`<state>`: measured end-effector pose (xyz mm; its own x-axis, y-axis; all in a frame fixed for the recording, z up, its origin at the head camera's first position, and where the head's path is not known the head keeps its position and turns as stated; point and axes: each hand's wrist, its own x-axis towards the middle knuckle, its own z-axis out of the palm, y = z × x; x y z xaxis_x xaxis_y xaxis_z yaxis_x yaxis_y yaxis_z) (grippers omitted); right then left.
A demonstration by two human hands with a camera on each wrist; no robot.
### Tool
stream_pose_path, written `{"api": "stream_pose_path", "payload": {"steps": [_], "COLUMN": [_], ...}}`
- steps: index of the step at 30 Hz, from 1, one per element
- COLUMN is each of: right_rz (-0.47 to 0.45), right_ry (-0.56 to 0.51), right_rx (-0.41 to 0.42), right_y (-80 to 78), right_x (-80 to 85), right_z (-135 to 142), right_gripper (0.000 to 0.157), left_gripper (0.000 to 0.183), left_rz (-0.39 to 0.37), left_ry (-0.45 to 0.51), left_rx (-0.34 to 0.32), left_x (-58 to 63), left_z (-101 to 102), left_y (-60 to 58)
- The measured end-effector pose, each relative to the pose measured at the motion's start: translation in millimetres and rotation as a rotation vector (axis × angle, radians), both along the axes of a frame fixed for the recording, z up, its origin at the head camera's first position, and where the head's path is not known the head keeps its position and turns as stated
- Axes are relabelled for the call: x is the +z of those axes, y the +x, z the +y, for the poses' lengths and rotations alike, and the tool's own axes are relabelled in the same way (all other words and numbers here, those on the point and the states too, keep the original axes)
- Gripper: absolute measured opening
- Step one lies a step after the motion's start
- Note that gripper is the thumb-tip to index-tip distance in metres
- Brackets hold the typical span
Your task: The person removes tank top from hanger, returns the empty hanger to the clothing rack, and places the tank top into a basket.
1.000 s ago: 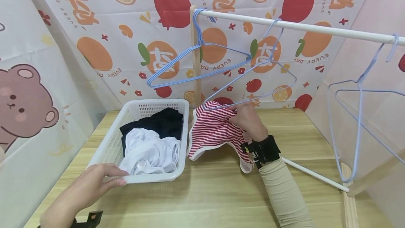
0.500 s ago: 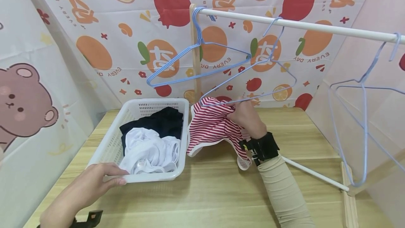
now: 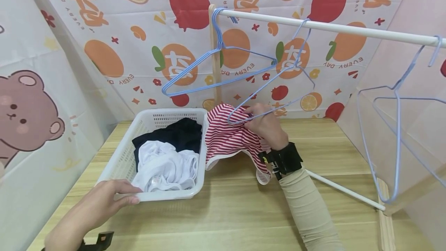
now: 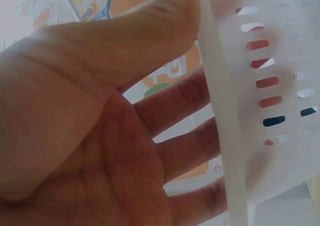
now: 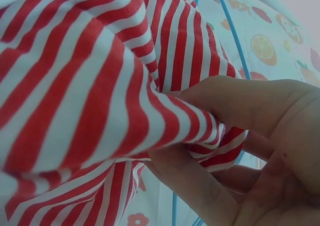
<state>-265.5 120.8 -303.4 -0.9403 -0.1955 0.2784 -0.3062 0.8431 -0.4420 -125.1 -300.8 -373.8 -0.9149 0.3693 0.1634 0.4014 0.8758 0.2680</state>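
My right hand (image 3: 267, 125) pinches a red-and-white striped garment (image 3: 226, 138) with white trim, held beside the basket. In the right wrist view, the thumb and fingers bunch a fold of this striped cloth (image 5: 95, 96). A blue wire hanger (image 3: 265, 88) hangs from the rod, and its lower corner crosses in front of the garment near my right fingers. My left hand (image 3: 104, 200) grips the near left corner of a white plastic basket (image 3: 174, 195), thumb outside the rim. In the left wrist view the fingers (image 4: 190, 151) show behind the slotted basket wall (image 4: 280, 161).
Inside the basket lie a white garment (image 3: 167, 164) and a black garment (image 3: 177, 134). A white rod (image 3: 334, 30) runs overhead, carrying several bunched blue hangers at its left end and more hangers (image 3: 397, 134) at right. A lower white bar (image 3: 345, 189) lies beyond my right forearm.
My right hand has shifted slightly left and up with the striped garment. The middle hanger has swung, its lower left corner moving right and down. The left hand and basket have stayed put.
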Motion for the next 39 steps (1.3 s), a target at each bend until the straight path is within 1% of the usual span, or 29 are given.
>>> {"api": "stream_pose_path", "payload": {"steps": [2,4,7,8,10,13,16,20,23,29,34,39], "right_rz": [0.011,0.009,-0.008,-0.012,-0.001,0.023,0.033,0.010,0.007,0.073,0.097,0.091], "right_ry": [0.012,0.028,0.051,0.051,0.059,0.051,0.041,0.001,-0.022,-0.053,-0.053,-0.063], "right_rx": [0.007,0.004,-0.007,-0.005,0.012,0.032,0.032,0.024,0.024,0.040,0.041,0.040], "right_y": [-1.4,-3.0,-4.0,-4.3,-5.0,-5.1,-3.9,-0.9,0.8,1.2,2.4,4.1], "right_x": [2.0,3.6,6.4,7.3,8.6,10.6,13.2,18.2,20.5,18.8,19.9,23.3], "right_z": [-2.4,-5.3,-9.2,-10.6,-12.3,-14.4,-16.5,-20.8,-23.4,-26.2,-29.5,-32.7], "right_gripper": [0.028,0.027,0.032,0.036,0.037,0.036,0.035,0.035,0.033,0.028,0.027,0.026], "left_gripper": [0.019,0.018,0.018,0.018,0.018,0.018,0.018,0.019,0.019,0.019,0.019,0.019], "left_rz": [0.000,0.001,0.005,0.007,0.007,0.007,0.009,0.018,0.011,-0.024,-0.007,0.009], "left_ry": [0.000,0.001,0.002,0.004,0.006,0.010,0.015,0.017,0.017,0.021,0.022,0.024], "left_rx": [-0.004,-0.007,-0.009,-0.010,-0.009,-0.007,-0.009,-0.010,-0.007,-0.002,-0.011,-0.019], "left_x": [0.2,0.4,0.5,0.3,0.1,-0.4,-1.2,-2.5,-3.1,-3.4,-2.9,-2.7], "left_z": [0.0,0.1,0.4,0.5,0.7,0.5,-0.1,-1.0,-1.5,-2.3,-2.2,-2.3], "left_y": [-0.3,-0.4,0.0,0.2,0.4,0.4,0.2,0.0,0.4,1.2,1.3,1.5]}}
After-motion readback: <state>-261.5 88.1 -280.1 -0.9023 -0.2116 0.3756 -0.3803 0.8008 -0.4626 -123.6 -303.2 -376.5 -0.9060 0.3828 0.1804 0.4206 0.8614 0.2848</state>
